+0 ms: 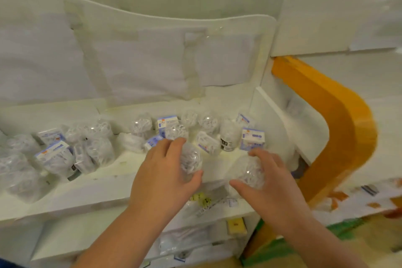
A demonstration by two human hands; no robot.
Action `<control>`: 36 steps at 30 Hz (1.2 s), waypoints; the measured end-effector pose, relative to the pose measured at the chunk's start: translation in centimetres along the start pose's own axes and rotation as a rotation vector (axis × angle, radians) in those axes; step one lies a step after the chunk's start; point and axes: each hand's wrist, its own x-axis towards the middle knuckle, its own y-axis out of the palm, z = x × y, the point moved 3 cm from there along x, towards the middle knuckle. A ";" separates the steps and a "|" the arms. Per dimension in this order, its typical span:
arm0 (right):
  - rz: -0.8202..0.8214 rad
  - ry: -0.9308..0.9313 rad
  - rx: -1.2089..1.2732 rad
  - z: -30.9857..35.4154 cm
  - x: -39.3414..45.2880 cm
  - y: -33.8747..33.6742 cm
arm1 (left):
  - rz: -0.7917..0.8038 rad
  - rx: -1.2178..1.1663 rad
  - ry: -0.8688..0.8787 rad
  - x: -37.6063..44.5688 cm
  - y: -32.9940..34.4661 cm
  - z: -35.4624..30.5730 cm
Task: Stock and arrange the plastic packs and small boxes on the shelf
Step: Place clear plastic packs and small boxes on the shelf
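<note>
Left hand: the left hand is over the front middle of the shelf, fingers and thumb curled round a clear plastic pack, thumb tip at its lower end.
Right hand: the right hand grips a second clear pack, fingers over its top, thumb stretched underneath on the near side.
Gap between hands: a strip of bare white shelf floor shows between the two held packs, which do not touch each other.
Shelf: the white shelf has a low front lip running just beneath both hands; a tall taped back panel closes the rear.
Right edge: a white side wall ends the shelf, with an orange curved frame just beyond it.
Back row: a small box stands near that wall, beside a dark-labelled tub; another box stands among more packs behind the left hand.
Left cluster: packs and a box crowd the left part of the shelf.
Open room: bare floor lies mid-shelf, between the left cluster and the left hand.
Blur: labels unreadable.
</note>
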 end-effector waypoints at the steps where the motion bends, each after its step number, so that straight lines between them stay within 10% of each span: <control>1: -0.008 0.001 -0.019 -0.9 -1.1 -1.4 | 0.004 0.000 0.013 -0.4 0.3 -1.7; 19: -0.261 0.228 -0.070 -21.5 -13.6 -27.3 | 0.194 -0.165 0.267 -6.2 11.2 -32.1; 36: -0.339 0.296 -0.136 -33.1 0.2 -35.7 | 0.181 -0.403 0.176 8.3 24.7 -42.6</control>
